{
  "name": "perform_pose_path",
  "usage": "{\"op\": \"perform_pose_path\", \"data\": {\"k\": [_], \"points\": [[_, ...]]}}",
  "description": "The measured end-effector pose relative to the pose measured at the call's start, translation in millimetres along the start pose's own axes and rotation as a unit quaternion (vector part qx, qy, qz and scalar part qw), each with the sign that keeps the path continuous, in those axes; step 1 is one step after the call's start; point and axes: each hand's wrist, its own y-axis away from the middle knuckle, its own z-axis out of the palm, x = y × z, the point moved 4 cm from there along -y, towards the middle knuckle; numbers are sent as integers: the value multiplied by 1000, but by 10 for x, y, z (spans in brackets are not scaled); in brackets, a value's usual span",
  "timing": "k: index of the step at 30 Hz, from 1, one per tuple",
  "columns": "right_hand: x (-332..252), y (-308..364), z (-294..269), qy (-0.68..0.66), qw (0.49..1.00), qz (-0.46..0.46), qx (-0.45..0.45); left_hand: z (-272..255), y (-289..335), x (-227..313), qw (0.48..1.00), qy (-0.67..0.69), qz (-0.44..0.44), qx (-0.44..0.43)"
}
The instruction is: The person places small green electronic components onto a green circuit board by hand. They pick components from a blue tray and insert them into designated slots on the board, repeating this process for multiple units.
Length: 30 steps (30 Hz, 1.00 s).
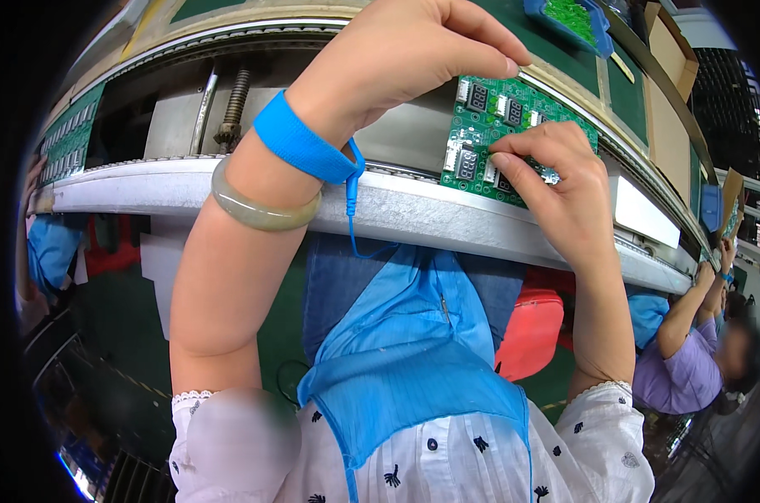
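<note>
A green circuit board point(478, 127) lies across the conveyor rails in front of me, carrying dark digit displays point(478, 97) and white connectors point(451, 158). Over its far edge, my left hand point(413, 50) has thumb and forefinger pinched together; whatever they hold is too small to make out. It wears a blue wrist strap point(300, 138) with a cord, and a jade-like bangle point(262, 205) sits on the forearm. Low over the board's near part, my right hand point(568, 172) is closed in a pinch beside a small white connector point(490, 173). Its palm and fingers hide the board's right side.
A blue bin point(574, 25) of small green parts stands beyond the conveyor. The metal rail point(396, 197) runs along my side. Another board point(68, 138) sits at far left, near another person's hand. A person in purple point(677, 369) works at right, near a red stool point(531, 331).
</note>
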Motion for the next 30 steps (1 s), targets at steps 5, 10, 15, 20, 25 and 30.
{"op": "perform_pose_path", "data": {"k": [5, 10, 15, 20, 25, 30], "points": [[-99, -1, 9, 50, 998, -22, -10, -11, 11, 13, 999, -32, 15, 4], [-127, 11, 24, 98, 995, -34, -7, 18, 48, 91, 998, -60, 25, 10], [-183, 2, 44, 119, 991, -54, 5, 5, 67, 97, 998, -53, 39, 12], [-225, 16, 52, 141, 988, -59, 1, 14, 77, 110, 998, -52, 36, 7], [-226, 6, 24, 126, 990, -60, -5, 7, 86, 110, 998, -50, 29, 7], [-34, -109, -218, -18, 998, 34, 50, 28, 62, 111, 997, -64, 32, 1]]}}
